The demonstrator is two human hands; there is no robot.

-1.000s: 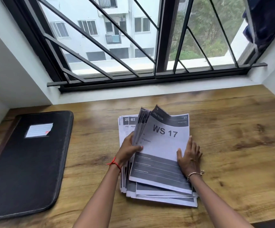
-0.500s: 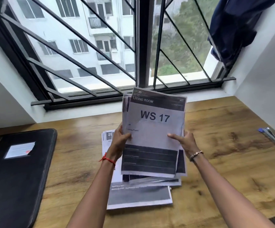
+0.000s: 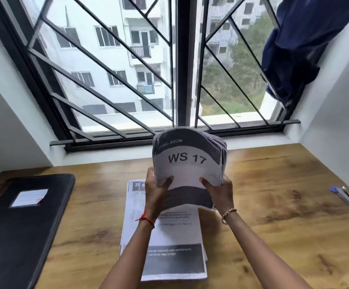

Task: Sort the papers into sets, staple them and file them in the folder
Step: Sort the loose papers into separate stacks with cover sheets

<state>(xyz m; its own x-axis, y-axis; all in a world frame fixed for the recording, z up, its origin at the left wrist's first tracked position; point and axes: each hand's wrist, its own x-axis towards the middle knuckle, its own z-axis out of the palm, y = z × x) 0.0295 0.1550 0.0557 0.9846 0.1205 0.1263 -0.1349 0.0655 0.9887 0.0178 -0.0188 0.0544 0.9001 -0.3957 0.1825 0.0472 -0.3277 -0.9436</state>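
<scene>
A sheaf of papers [image 3: 188, 163] with "WS 17" on its front sheet is held upright above the desk, its top edge curling back. My left hand [image 3: 156, 190] grips its left side with the thumb across the front. My right hand [image 3: 219, 190] grips its right side the same way. Below them a pile of papers [image 3: 173, 253] lies flat on the wooden desk [image 3: 273, 226]. The black folder [image 3: 23, 222] with a white label lies shut at the left. A blue and silver stapler [image 3: 345, 198] lies at the far right.
A barred window [image 3: 179, 80] runs along the back of the desk. White walls close in on both sides. A dark blue cloth [image 3: 298, 44] hangs at the upper right.
Both hands lifted the WS 17 sheaf off the pile and raised it upright. Its top now curls back. The view tilted up and the stapler came into sight at the right.
</scene>
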